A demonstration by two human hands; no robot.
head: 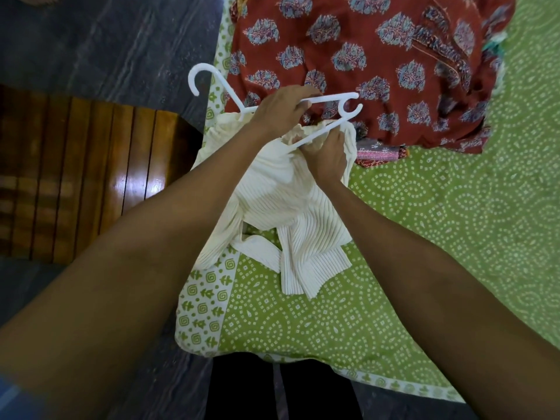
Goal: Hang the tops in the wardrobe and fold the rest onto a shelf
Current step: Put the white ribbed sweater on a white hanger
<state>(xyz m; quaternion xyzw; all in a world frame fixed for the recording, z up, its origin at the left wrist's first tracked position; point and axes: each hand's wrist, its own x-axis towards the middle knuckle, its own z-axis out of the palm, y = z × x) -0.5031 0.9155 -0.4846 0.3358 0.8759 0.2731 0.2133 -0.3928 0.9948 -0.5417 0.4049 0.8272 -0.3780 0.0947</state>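
A cream ribbed top [288, 213] hangs bunched in front of me over the corner of the bed. A white plastic hanger [333, 100] lies across its upper edge, hook pointing up and left. My left hand [281, 112] grips the hanger's upper bar. My right hand [327, 156] pinches the top's fabric together with the hanger's lower arm, whose end is tucked into the cloth. A red printed garment [378, 56] lies spread on the bed behind.
The bed carries a green dotted sheet [454, 237] with a white patterned border. A dark stone floor [106, 43] lies to the left, with a glossy wooden panel [75, 165] beside the bed. Another patterned cloth [381, 153] peeks out under the red garment.
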